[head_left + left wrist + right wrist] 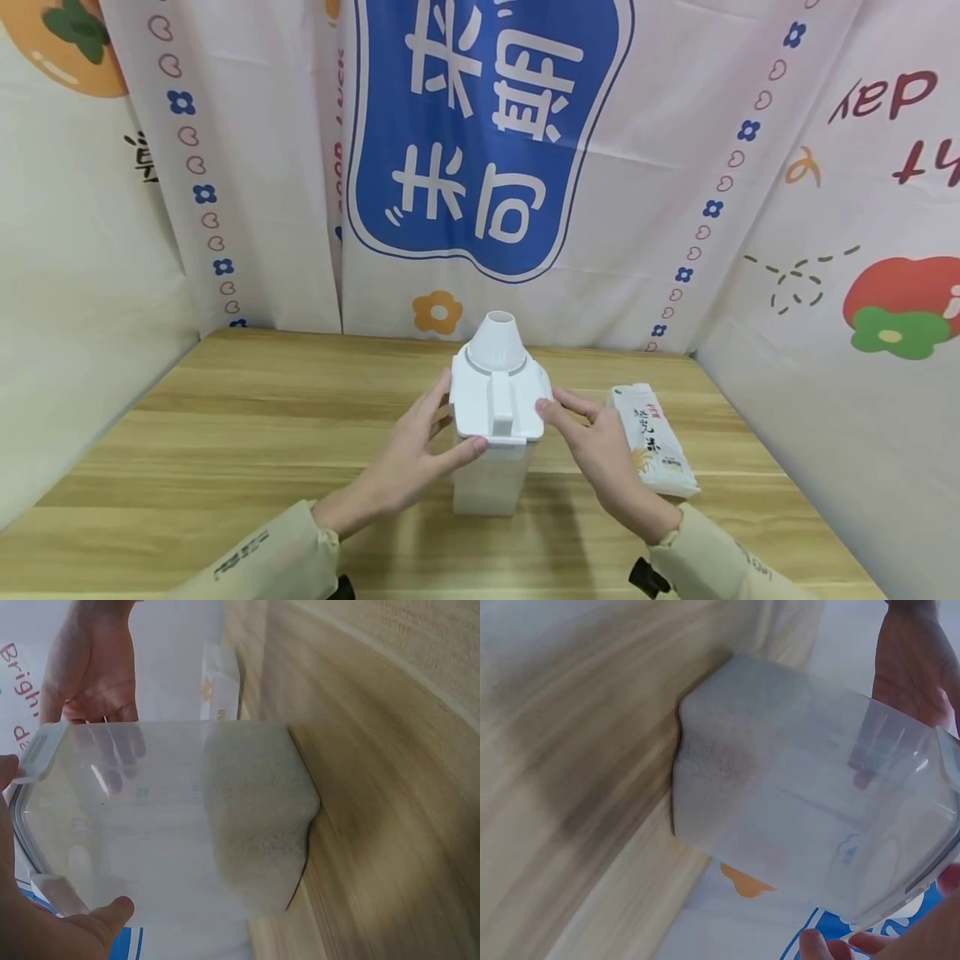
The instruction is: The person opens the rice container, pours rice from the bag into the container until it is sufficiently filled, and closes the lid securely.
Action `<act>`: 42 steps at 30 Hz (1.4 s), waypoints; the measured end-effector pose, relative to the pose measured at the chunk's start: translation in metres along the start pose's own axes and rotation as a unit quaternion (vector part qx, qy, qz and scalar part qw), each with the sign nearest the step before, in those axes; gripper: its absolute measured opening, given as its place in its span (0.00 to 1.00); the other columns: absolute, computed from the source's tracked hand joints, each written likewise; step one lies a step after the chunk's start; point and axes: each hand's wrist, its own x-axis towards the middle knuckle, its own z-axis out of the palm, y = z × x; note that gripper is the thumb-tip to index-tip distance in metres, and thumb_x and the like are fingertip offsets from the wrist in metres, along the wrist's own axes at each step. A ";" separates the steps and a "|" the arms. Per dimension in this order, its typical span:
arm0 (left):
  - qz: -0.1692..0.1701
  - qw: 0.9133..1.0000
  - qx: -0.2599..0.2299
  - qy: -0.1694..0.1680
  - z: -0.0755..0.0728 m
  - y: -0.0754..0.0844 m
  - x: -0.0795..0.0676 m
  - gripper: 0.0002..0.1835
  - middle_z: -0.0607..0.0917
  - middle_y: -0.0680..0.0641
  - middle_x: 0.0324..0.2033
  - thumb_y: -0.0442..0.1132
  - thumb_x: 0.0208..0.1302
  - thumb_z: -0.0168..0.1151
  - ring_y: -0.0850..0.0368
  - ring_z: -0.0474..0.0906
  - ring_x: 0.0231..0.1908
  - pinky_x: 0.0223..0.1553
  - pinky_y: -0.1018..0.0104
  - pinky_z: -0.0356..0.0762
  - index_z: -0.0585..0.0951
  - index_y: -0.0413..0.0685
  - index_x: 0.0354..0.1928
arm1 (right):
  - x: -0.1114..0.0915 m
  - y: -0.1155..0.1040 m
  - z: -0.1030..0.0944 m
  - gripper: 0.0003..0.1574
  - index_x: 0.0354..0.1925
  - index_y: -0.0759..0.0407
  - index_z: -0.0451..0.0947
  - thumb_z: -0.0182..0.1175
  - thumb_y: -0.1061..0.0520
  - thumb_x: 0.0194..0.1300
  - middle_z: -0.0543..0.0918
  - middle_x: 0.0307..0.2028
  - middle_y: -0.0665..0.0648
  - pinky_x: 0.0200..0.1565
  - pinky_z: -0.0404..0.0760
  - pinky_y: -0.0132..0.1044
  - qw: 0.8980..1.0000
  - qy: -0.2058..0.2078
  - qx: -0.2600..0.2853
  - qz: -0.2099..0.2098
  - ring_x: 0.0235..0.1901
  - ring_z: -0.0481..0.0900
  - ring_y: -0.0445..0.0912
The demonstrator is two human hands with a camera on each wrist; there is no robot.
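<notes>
In the middle of the table stands a tall clear storage container point(165, 802), upright, its lower part filled with pale grains that look like rice. On top sits a white lid point(480, 417) with a white cone-shaped cup point(497, 346), whose handle points toward me. My left hand point(408, 454) holds the lid's left side, thumb at the front edge and fingers along the side. Opposite it, my right hand point(600, 450) grips the right edge, thumb on top and fingers at the side. Some fingertips are hidden behind the lid and container.
A white printed packet point(654, 437) lies on the wooden table point(262, 425) to the right, close behind my right hand. Printed cloth point(262, 167) hangs behind the table and along both sides.
</notes>
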 end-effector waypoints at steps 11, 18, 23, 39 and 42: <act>-0.013 1.000 -0.006 -0.005 -0.003 0.000 0.005 0.57 0.55 0.51 0.74 0.58 0.57 0.71 0.56 0.58 0.69 0.61 0.61 0.70 0.48 0.47 0.78 | 0.006 -0.007 0.000 0.31 0.53 0.63 0.83 0.69 0.43 0.61 0.78 0.58 0.59 0.62 0.70 0.52 1.000 -0.010 0.008 -0.012 0.62 0.70 0.52; -0.037 0.999 -0.016 0.005 -0.003 -0.001 0.005 0.56 0.57 0.51 0.73 0.58 0.54 0.73 0.56 0.57 0.69 0.60 0.61 0.71 0.52 0.46 0.77 | 0.008 -0.007 0.006 0.20 0.51 0.65 0.84 0.67 0.53 0.65 0.81 0.54 0.59 0.52 0.81 0.47 0.995 -0.028 0.093 0.034 0.52 0.79 0.50; -0.035 0.999 -0.016 0.010 -0.003 -0.001 0.006 0.56 0.58 0.50 0.73 0.57 0.54 0.74 0.57 0.58 0.69 0.59 0.62 0.72 0.53 0.46 0.76 | 0.008 -0.010 0.010 0.18 0.50 0.67 0.83 0.65 0.57 0.66 0.80 0.55 0.60 0.51 0.81 0.45 0.991 -0.018 0.122 0.055 0.53 0.79 0.50; -0.025 0.999 -0.019 0.025 0.004 0.000 0.004 0.56 0.55 0.47 0.73 0.54 0.56 0.74 0.52 0.56 0.70 0.60 0.57 0.70 0.50 0.44 0.77 | 0.006 -0.012 0.015 0.16 0.47 0.65 0.85 0.66 0.55 0.66 0.82 0.52 0.59 0.52 0.80 0.49 0.994 0.024 0.092 0.060 0.50 0.80 0.50; -0.024 0.999 -0.020 0.027 0.004 0.001 0.004 0.56 0.54 0.47 0.73 0.53 0.56 0.74 0.52 0.56 0.70 0.60 0.57 0.70 0.50 0.43 0.77 | 0.006 -0.012 0.015 0.16 0.47 0.65 0.85 0.66 0.56 0.65 0.83 0.51 0.58 0.52 0.80 0.50 0.995 0.031 0.083 0.054 0.49 0.80 0.49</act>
